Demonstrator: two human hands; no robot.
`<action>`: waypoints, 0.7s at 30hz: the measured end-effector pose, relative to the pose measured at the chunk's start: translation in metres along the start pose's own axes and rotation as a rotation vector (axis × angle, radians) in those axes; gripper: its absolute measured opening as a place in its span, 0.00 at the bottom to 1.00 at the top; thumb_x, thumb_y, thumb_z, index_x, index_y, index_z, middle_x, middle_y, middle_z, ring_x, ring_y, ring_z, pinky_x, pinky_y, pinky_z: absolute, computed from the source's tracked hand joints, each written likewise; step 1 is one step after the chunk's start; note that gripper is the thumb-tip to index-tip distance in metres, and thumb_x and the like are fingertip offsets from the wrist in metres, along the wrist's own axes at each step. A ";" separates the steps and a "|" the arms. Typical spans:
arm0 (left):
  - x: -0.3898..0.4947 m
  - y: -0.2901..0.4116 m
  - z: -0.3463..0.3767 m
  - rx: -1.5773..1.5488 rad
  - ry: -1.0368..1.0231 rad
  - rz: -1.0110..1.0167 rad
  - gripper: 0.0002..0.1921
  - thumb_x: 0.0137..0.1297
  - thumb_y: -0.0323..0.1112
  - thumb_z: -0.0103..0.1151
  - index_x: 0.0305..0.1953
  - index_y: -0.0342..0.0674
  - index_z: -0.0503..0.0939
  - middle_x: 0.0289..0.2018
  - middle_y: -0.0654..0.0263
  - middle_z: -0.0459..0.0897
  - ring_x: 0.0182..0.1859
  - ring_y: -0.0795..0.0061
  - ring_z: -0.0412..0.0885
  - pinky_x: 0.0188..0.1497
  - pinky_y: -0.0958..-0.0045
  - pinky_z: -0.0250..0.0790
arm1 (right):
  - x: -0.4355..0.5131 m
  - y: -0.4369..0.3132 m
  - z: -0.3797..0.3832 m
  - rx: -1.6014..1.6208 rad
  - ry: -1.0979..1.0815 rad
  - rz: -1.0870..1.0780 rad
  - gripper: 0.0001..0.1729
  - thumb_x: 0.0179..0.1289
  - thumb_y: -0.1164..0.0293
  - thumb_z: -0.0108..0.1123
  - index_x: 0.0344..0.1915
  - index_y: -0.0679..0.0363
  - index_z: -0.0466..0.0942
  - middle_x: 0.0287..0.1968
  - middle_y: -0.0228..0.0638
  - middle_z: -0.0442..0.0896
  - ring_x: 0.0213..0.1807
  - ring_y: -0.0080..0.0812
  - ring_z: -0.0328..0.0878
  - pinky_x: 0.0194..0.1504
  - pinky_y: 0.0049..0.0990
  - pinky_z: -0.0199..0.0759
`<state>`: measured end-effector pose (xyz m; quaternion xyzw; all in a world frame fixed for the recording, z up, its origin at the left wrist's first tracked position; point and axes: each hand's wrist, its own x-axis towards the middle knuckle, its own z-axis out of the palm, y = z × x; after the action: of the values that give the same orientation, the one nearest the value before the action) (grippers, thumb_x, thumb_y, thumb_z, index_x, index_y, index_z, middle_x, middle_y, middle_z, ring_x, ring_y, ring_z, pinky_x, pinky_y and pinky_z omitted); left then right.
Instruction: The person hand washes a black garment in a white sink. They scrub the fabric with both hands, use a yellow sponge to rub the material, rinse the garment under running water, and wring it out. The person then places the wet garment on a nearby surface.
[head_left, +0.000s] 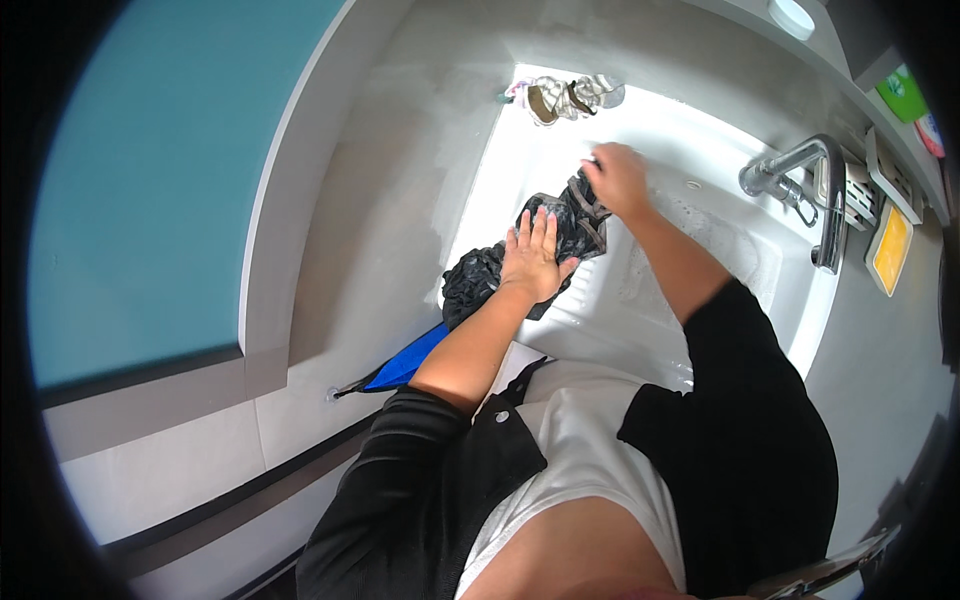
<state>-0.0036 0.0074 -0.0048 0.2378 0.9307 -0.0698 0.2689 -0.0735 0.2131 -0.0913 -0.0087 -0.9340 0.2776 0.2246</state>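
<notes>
A wet black garment (480, 281) with greyish trim lies bunched over the ribbed washboard side of a white laundry sink (637, 292). Whitish suds show on its upper part. My left hand (532, 259) presses flat on the cloth, palm down and fingers spread. At the cloth's far end is my right hand (619, 180), slightly blurred, its fingers curled. A bit of dark cloth shows by those fingertips, but whether they grip it is unclear. Beyond the hands, a bundle of striped, patterned cloth (566, 97) rests on the sink's far ledge.
A chrome faucet (829, 195) arches over the sink's right side. Foamy water (690, 232) lies in the basin. On the right wall hang white soap racks (892, 176) and a dish with a yellow bar (891, 247). A blue cloth (409, 360) hangs at the left.
</notes>
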 end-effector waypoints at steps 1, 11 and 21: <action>-0.001 -0.001 0.001 -0.031 0.029 0.012 0.42 0.72 0.64 0.36 0.77 0.47 0.41 0.77 0.54 0.37 0.78 0.49 0.32 0.77 0.49 0.30 | -0.016 0.020 -0.008 0.070 0.125 -0.056 0.13 0.64 0.59 0.60 0.35 0.57 0.80 0.39 0.37 0.83 0.44 0.46 0.78 0.51 0.43 0.66; 0.003 0.002 -0.001 -0.002 0.022 0.016 0.37 0.70 0.66 0.37 0.76 0.63 0.47 0.77 0.52 0.38 0.78 0.46 0.35 0.76 0.46 0.36 | -0.184 0.148 -0.070 0.536 0.178 1.735 0.26 0.70 0.50 0.48 0.54 0.57 0.77 0.49 0.36 0.81 0.53 0.39 0.76 0.54 0.38 0.70; 0.002 -0.001 0.002 -0.002 0.075 0.027 0.37 0.69 0.66 0.40 0.76 0.62 0.49 0.77 0.54 0.39 0.78 0.49 0.36 0.76 0.48 0.36 | -0.087 0.031 -0.085 1.201 -0.389 1.112 0.23 0.67 0.56 0.56 0.54 0.60 0.77 0.50 0.39 0.84 0.49 0.39 0.82 0.53 0.37 0.73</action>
<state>-0.0047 0.0070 -0.0081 0.2527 0.9369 -0.0563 0.2349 0.0368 0.2710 -0.0805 -0.2987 -0.5090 0.7944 -0.1435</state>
